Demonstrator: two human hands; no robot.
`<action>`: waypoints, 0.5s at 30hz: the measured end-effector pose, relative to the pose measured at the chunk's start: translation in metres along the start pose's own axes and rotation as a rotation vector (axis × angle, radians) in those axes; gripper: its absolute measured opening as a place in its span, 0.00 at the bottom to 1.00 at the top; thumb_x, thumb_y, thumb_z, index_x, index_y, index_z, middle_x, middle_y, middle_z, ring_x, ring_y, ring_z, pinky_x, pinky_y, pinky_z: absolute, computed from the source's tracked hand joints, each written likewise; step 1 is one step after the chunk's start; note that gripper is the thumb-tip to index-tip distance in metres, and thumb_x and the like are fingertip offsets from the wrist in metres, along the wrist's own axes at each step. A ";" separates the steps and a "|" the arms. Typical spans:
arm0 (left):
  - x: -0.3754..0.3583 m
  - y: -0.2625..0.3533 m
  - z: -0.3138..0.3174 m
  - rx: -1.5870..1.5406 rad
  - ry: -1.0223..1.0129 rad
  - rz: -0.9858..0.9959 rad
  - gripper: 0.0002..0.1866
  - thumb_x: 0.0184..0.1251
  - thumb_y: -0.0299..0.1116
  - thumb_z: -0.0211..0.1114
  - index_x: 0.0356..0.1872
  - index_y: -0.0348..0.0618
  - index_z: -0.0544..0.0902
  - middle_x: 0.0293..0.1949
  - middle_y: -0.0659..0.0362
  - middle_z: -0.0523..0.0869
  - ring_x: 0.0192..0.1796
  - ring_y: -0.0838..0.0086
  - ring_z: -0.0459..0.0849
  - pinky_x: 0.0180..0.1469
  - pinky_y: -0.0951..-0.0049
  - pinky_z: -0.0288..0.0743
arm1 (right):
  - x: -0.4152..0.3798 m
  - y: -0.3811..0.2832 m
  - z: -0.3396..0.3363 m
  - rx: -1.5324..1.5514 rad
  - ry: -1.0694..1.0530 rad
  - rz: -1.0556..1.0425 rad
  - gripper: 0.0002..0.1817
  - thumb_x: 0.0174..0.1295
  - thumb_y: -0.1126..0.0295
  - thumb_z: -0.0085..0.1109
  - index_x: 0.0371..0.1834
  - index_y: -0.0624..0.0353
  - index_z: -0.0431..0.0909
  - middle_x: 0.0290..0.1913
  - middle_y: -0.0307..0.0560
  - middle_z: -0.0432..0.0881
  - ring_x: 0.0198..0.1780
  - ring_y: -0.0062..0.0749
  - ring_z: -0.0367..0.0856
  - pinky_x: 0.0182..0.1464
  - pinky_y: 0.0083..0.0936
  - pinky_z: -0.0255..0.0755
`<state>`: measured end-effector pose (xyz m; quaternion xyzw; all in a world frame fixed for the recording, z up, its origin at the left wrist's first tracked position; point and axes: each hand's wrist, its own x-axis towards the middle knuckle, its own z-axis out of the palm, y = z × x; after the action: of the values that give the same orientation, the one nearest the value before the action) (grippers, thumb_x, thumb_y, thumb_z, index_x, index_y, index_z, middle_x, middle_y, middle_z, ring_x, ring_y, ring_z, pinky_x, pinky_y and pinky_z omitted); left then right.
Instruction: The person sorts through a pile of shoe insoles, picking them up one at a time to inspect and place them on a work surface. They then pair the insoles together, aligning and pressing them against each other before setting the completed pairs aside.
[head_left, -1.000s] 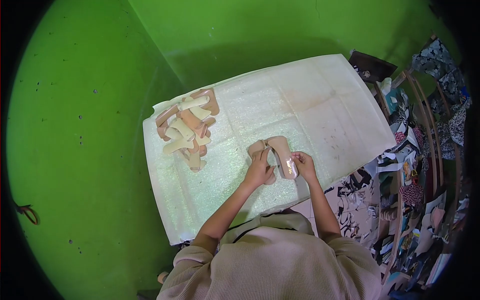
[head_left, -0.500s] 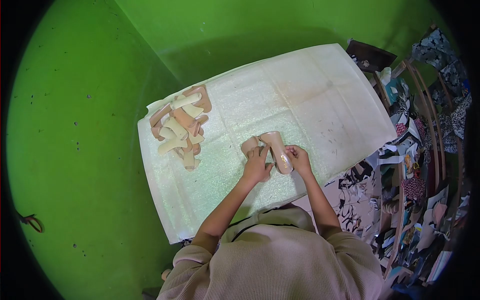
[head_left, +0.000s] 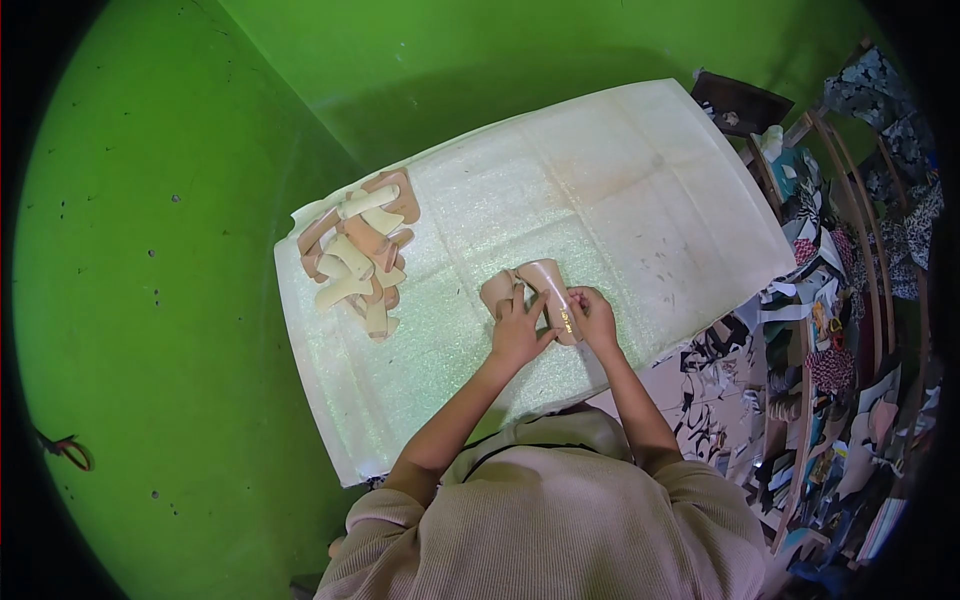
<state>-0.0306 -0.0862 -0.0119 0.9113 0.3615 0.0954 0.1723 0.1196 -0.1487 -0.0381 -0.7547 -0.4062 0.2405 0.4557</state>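
A glossy tan shoe insole [head_left: 543, 278] with gold lettering lies lengthwise on the white-covered table in front of me. A second tan piece [head_left: 495, 291], also insole-like, sits just left of it, partly hidden under my fingers. My left hand [head_left: 519, 331] rests with its fingers spread, reaching over the second piece, its thumb side touching the lettered insole. On the other side, my right hand [head_left: 594, 316] has its fingertips pinched at the insole's right edge; the exact grip is partly hidden.
Toward the table's left end lies a loose pile of tan and cream insole pieces [head_left: 362, 250]. The white table cover [head_left: 640, 160] stretches to the right. Beyond it stand wooden racks [head_left: 850, 190] stuffed with material scraps, and more scraps [head_left: 705, 400] litter the floor. Green walls [head_left: 180, 330] border the left and back.
My left hand has shifted slightly; its thumb now reaches onto the lettered insole. The right hand stays at that insole's edge. The pile is unchanged.
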 end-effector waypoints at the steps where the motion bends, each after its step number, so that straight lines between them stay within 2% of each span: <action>1: 0.000 0.001 0.001 -0.006 -0.005 -0.009 0.37 0.49 0.53 0.66 0.62 0.56 0.67 0.60 0.40 0.60 0.52 0.46 0.67 0.52 0.56 0.70 | 0.000 -0.001 0.000 -0.001 0.001 -0.001 0.08 0.56 0.76 0.57 0.39 0.64 0.78 0.33 0.48 0.79 0.32 0.27 0.77 0.38 0.21 0.72; 3: 0.000 0.002 0.002 -0.019 -0.016 -0.025 0.38 0.46 0.54 0.67 0.61 0.55 0.68 0.60 0.43 0.61 0.50 0.48 0.66 0.51 0.55 0.68 | 0.001 0.000 0.000 -0.017 0.000 -0.002 0.08 0.56 0.76 0.57 0.39 0.64 0.78 0.34 0.48 0.78 0.32 0.28 0.77 0.39 0.21 0.72; 6: 0.001 0.004 0.002 0.051 -0.030 -0.018 0.37 0.48 0.53 0.67 0.61 0.55 0.68 0.60 0.41 0.61 0.51 0.48 0.69 0.48 0.57 0.73 | -0.001 0.000 0.000 -0.037 0.000 -0.003 0.09 0.55 0.76 0.57 0.40 0.64 0.77 0.34 0.49 0.78 0.32 0.29 0.76 0.39 0.22 0.71; 15: 0.000 0.004 0.003 0.062 -0.024 -0.029 0.37 0.47 0.53 0.67 0.61 0.55 0.69 0.60 0.43 0.62 0.53 0.50 0.68 0.50 0.55 0.71 | -0.002 -0.002 0.002 -0.070 0.018 -0.058 0.10 0.54 0.77 0.57 0.41 0.61 0.75 0.34 0.47 0.74 0.32 0.31 0.74 0.37 0.23 0.70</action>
<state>-0.0273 -0.0895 -0.0130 0.9121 0.3752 0.0707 0.1495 0.1162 -0.1490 -0.0371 -0.7602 -0.4318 0.2063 0.4395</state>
